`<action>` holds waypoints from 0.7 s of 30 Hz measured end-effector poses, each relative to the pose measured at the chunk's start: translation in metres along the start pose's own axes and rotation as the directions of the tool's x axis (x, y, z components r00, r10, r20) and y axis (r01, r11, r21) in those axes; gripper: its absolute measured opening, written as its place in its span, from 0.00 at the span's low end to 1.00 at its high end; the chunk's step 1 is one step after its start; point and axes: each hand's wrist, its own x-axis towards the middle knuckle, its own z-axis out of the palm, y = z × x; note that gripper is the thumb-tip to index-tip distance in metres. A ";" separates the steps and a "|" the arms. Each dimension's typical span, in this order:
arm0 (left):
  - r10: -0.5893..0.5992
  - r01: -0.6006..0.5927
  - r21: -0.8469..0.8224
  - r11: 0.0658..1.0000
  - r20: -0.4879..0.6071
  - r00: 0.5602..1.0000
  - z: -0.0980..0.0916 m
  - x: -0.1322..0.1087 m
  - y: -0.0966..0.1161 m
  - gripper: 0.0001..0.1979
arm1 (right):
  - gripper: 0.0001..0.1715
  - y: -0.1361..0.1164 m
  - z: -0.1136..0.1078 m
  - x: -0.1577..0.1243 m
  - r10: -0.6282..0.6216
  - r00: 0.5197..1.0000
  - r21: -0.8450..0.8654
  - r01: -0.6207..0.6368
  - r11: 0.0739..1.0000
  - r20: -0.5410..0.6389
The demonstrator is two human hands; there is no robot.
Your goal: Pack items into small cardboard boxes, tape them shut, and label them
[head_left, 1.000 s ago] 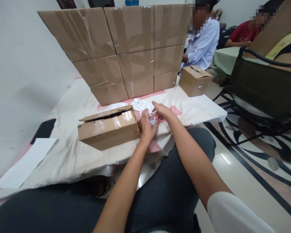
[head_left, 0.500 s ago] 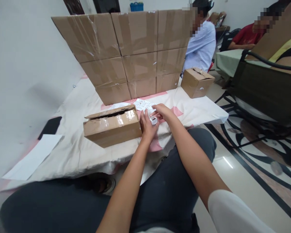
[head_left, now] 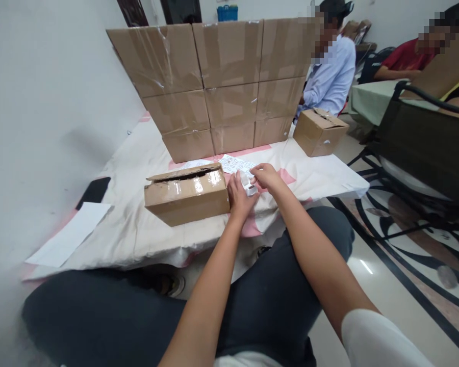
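My left hand (head_left: 241,196) is curled round a small white object (head_left: 250,189) with a pale, partly see-through upper part; its kind is not clear. My right hand (head_left: 266,177) is at the object's upper right, thumb and fingers pinched together. Whatever lies between those fingertips is too small to make out. Just behind the hands lies a printed paper sheet (head_left: 231,163) with rows of small figures. Close beside my left hand stands a taped cardboard box (head_left: 187,204), its top flaps slightly apart.
A wall of stacked cardboard boxes (head_left: 231,102) rises behind. A smaller box (head_left: 320,133) stands at right on the cloth-covered table (head_left: 126,224). White paper (head_left: 71,234) and a dark flat item (head_left: 94,192) lie left. A person in a light blue shirt (head_left: 331,76) sits beyond.
The view has swung slightly left, moving the scene right in the picture. My right fingers have drawn a little away from the white object, and more of its pale upper part shows.
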 end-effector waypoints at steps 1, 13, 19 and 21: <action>-0.001 0.001 -0.002 1.000 0.002 1.000 -0.001 0.000 0.000 0.53 | 0.04 0.000 -0.002 -0.004 -0.008 1.000 -0.006 0.008 1.000 -0.010; -0.007 0.007 0.016 1.000 -0.010 1.000 -0.004 -0.002 0.005 0.52 | 0.20 0.012 -0.015 -0.038 -0.059 0.996 -0.090 0.053 0.995 -0.063; -0.021 0.022 0.078 0.997 -0.021 1.000 -0.004 -0.002 0.008 0.51 | 0.17 0.030 -0.020 -0.048 -0.015 0.998 -0.139 0.006 0.990 -0.066; -0.032 0.033 0.094 0.995 -0.014 0.999 -0.005 -0.002 0.008 0.49 | 0.17 0.035 -0.022 -0.049 0.004 0.998 -0.156 -0.012 0.988 -0.055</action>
